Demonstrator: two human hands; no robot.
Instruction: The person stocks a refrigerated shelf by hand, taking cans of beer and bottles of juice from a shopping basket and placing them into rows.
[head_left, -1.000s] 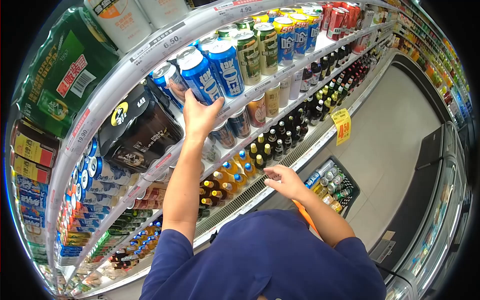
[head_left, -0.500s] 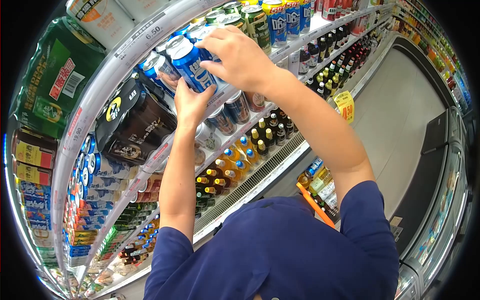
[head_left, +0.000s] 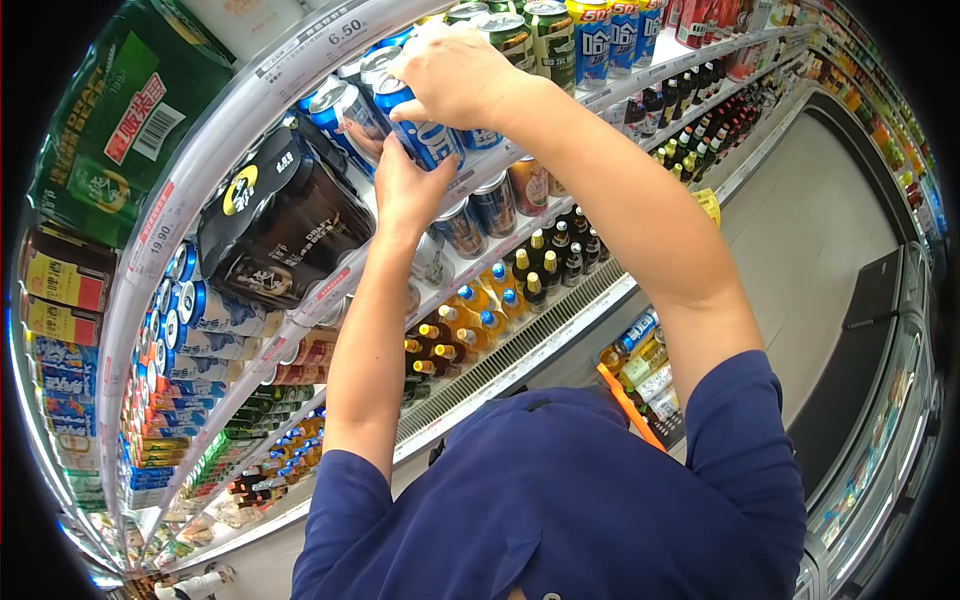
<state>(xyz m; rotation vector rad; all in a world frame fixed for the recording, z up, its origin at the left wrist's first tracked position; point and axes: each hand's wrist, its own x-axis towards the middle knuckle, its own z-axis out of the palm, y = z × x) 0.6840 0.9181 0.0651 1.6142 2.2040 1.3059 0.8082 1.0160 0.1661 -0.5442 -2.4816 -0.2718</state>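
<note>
A blue beer can [head_left: 428,146] stands at the front of the upper shelf, among other blue cans. My left hand [head_left: 408,192] grips its lower part, fingers on one side and thumb on the other. Over its upper part curls my right hand [head_left: 458,72], with the thumb against the can's front and the fingertips partly hidden at the lid. Just left is another blue-and-silver can [head_left: 345,118] with a picture on its side. Behind the right hand, green cans [head_left: 507,38] stand in rows.
A dark multipack of draft beer [head_left: 290,225] sits left of my left forearm, beyond a curved price rail [head_left: 240,110]. Lower shelves hold bottles [head_left: 475,305]. An orange-edged basket [head_left: 632,408] with drinks is by my right side. Grey floor [head_left: 800,210] stretches right.
The view has shifted, so the shelf appears further right and slightly higher. My right hand has closed further over the top of the blue can, while my left stays on its lower part.
</note>
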